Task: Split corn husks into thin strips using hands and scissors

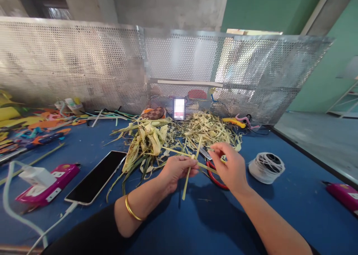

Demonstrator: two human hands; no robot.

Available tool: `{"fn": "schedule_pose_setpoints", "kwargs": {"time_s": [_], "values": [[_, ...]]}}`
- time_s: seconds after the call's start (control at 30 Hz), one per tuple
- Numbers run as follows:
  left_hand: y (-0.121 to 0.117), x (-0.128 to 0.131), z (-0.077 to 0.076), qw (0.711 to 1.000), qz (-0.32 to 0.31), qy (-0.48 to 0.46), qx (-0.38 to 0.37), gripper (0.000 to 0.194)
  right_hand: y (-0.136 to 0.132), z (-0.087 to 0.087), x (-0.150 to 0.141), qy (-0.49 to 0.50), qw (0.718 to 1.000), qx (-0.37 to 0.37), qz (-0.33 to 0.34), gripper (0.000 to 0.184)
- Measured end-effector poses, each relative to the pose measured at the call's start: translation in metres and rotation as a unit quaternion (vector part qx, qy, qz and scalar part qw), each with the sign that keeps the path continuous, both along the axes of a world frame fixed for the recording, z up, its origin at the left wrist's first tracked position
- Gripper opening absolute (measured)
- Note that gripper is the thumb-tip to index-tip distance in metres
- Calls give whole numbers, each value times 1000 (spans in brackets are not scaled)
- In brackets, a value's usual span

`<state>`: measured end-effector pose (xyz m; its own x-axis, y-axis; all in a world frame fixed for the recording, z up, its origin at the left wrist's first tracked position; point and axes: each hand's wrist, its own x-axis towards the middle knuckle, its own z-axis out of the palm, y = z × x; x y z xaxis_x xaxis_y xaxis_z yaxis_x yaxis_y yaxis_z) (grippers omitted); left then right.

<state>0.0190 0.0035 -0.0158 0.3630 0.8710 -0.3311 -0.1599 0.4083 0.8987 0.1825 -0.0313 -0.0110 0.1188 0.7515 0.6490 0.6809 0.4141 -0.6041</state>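
In the middle of the head view, my left hand [179,169] pinches crossed pale husk strips [192,157] between thumb and fingers. One strip hangs down from the crossing, and others stick out up and to both sides. My right hand [231,167] hovers just to the right, its fingers curled and thumb close to the index finger. A strip runs behind it; whatever its fingertips hold is too small to make out. Beneath and behind the right hand lie red-handled scissors [216,176], partly covered by it.
Behind my hands are a husk bundle [151,135] and shredded husk pile [209,128]. At left lie a charging phone [96,176], a magenta power strip [65,171] and coloured scraps [33,132]. A wrapped spool [266,168] stands right. A perforated metal screen [106,61] borders the back.
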Motion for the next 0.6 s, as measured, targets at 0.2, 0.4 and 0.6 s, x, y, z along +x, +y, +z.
{"fn": "schedule_pose_setpoints", "kwargs": {"time_s": [0.2, 0.4, 0.6], "values": [[7, -2, -8, 998, 21, -54, 18, 21, -9, -6, -23, -435, 880, 70, 176, 24], [9, -5, -5, 997, 4, -76, -3, 19, -4, -18, -27, -444, 880, 128, 107, 27], [8, -6, 3, 995, -13, -94, -22, 8, -7, -17, -26, -396, 904, 144, 71, 27]]}}
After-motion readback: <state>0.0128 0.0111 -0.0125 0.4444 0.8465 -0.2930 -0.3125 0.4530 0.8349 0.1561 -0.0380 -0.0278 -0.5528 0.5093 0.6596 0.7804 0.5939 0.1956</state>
